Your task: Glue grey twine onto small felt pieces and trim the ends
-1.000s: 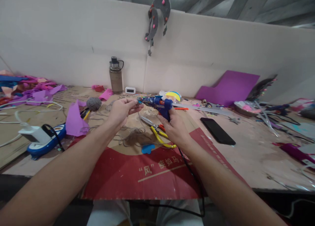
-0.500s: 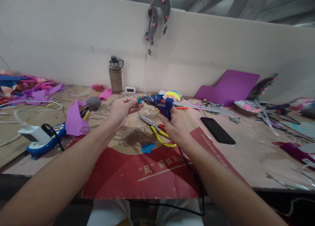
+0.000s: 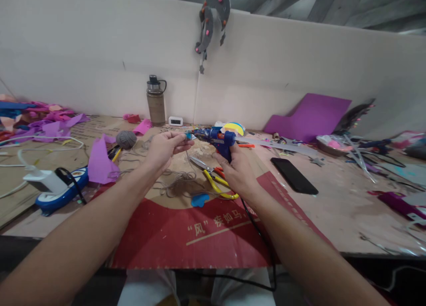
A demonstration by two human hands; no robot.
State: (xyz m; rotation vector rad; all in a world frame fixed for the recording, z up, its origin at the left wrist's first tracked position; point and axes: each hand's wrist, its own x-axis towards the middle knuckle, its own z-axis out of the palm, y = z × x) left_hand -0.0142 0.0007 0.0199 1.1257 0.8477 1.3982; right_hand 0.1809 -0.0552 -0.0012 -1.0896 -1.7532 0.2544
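My right hand [image 3: 235, 166] is wrapped round the handle of a blue hot glue gun [image 3: 218, 137], with a long clear glue stick [image 3: 276, 145] sticking out of its back end. The gun's nozzle points left, right up at a small blue piece [image 3: 189, 136] pinched between the thumb and fingers of my left hand [image 3: 169, 147]. Whether nozzle and piece touch, I cannot tell. Grey yarn [image 3: 181, 177] trails below my left hand. Beneath the gun lie scissors [image 3: 201, 164] and yellow-handled pliers [image 3: 216, 186]. A blue cloud-shaped cutout [image 3: 200, 200] rests nearer to me.
A black phone [image 3: 294, 176] lies to the right. On the left are a blue power strip [image 3: 63, 190], purple felt [image 3: 102, 159] and a yarn ball [image 3: 126, 139]. A bottle [image 3: 156, 101] stands at the back. The gun's black cord [image 3: 262, 237] hangs over the front edge.
Both hands hold nearly the same pose, with the glue gun's nozzle still at the small blue piece. The whole view has shifted very slightly.
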